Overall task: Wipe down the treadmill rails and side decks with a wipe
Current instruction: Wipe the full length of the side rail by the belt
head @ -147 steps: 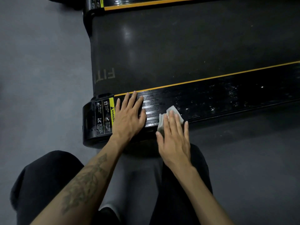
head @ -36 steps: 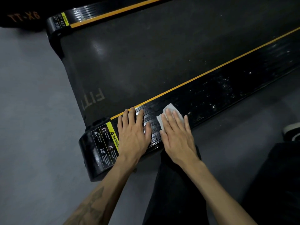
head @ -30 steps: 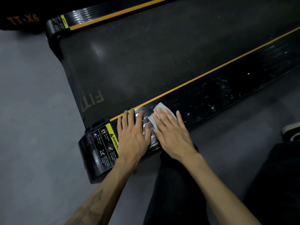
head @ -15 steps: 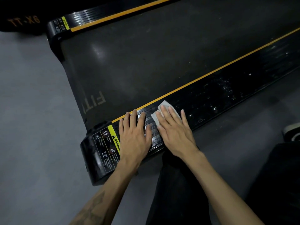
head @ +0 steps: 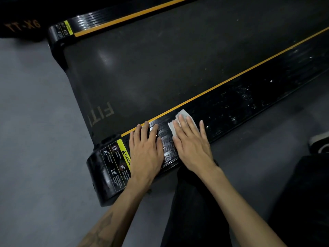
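A black treadmill lies low on the floor, its near side deck (head: 249, 97) edged with an orange stripe and speckled with wet spots. My right hand (head: 192, 143) presses flat on a white wipe (head: 180, 117) on that deck, fingers straight; most of the wipe is under the fingers. My left hand (head: 146, 150) rests flat on the ribbed deck just left of it, beside the yellow warning label (head: 122, 157) on the end cap. The far side deck (head: 110, 20) runs along the top of the view.
The dark belt (head: 169, 65) lies between the two decks. Grey floor (head: 32, 122) surrounds the treadmill's end. My dark trouser legs fill the lower frame, and a shoe (head: 320, 145) shows at the right edge. Another black machine marked TT-X6 (head: 21, 25) sits at the top left.
My right hand has slid the wipe back and forth over a short stretch of the near deck, ending slightly farther right. My left hand has stayed planted by the warning label.
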A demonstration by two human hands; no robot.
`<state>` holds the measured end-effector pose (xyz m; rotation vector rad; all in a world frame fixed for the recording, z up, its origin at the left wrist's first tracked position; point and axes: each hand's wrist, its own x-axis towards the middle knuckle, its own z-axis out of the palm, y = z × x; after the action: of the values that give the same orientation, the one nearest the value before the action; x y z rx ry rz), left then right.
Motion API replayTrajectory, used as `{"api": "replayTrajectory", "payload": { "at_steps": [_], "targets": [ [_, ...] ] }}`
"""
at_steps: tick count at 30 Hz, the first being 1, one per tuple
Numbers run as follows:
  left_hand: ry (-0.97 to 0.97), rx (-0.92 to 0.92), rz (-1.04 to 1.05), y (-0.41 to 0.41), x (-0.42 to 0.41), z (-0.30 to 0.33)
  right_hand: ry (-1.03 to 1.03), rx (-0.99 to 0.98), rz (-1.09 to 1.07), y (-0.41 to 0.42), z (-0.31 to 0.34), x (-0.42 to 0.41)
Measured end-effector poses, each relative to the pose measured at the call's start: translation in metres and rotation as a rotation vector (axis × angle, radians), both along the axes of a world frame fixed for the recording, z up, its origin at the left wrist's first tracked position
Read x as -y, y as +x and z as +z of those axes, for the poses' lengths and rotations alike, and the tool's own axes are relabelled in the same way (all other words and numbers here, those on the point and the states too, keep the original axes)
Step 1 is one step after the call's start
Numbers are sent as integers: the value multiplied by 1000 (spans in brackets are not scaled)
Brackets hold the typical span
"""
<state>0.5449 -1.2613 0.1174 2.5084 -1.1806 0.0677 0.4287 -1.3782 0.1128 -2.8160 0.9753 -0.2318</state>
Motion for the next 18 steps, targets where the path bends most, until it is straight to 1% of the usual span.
{"api": "replayTrajectory", "payload": {
  "at_steps": [2,5,7,9,13,14,18],
  "targets": [
    [5,2,3,0,1,0,2,-7,26,-3,-1,-7],
    [4,7,-2,0,1,-2,2,-47,160,4,-1,-3],
    [3,8,-6,-1,1,-2,-4,-77,200,11,3,6],
    [3,9,-6,-1,0,-1,3,-91,182,13,6,14],
    [7,-3,-2,-1,1,0,26,-51,33,7,6,5],
    [7,-5,1,-1,1,0,28,-53,26,9,5,0],
    [1,-5,-10,-1,0,-1,12,-89,164,25,6,-1]
  ]
}}
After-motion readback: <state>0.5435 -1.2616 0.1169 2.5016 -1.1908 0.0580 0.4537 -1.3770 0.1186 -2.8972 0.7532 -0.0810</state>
